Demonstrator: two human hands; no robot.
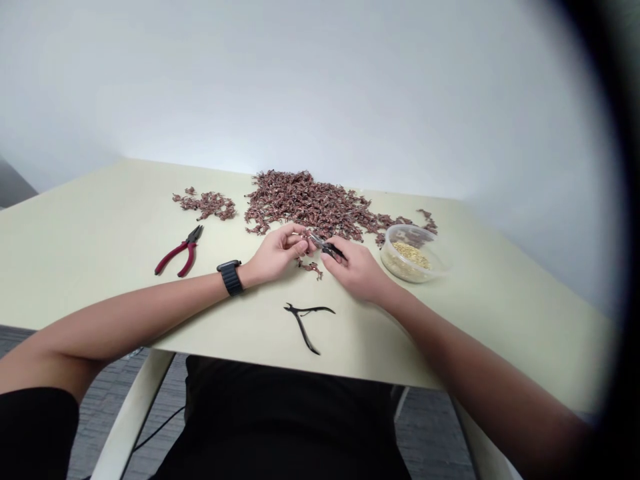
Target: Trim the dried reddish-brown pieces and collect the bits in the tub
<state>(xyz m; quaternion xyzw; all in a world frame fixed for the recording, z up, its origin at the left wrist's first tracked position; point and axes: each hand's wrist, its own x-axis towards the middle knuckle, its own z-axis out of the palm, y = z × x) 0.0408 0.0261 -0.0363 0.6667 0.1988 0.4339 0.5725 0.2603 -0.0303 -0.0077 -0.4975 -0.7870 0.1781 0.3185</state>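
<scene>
A plain pale wall (300,80) stands behind my pale yellow-green tabletop (100,267). Toward the far edge spreads a big heap of small, twisted reddish-brown pieces (305,200), too tangled to count; its right end trails off behind the bowl. My right hand (360,267) and left hand (277,250) meet just in front of that heap, both busy gripping. Near my right wrist sits a round, clear plastic bowl (387,257). A smaller pile of the same reddish-brown pieces (213,205) lies to the left, apart from the big heap. Below it rest red-handled pliers with dark jaws (189,247), handles spread toward me. Closer to me, between my forearms, lie slim black metal nippers (300,317), their 2 handles splayed. My right hand is wrapped around a black-handled tool with shiny metal jaws (325,247), its tip reaching my left fingers. On my left wrist is a dark watch with a ribbed strap (231,277). A few loose reddish-brown pieces (313,268) lie beneath my hands. Between my left thumb and fingers I pinch 1 small reddish-brown piece (306,234), partly hidden. Tiniest are the golden-yellow bits (413,255) inside the bowl.
</scene>
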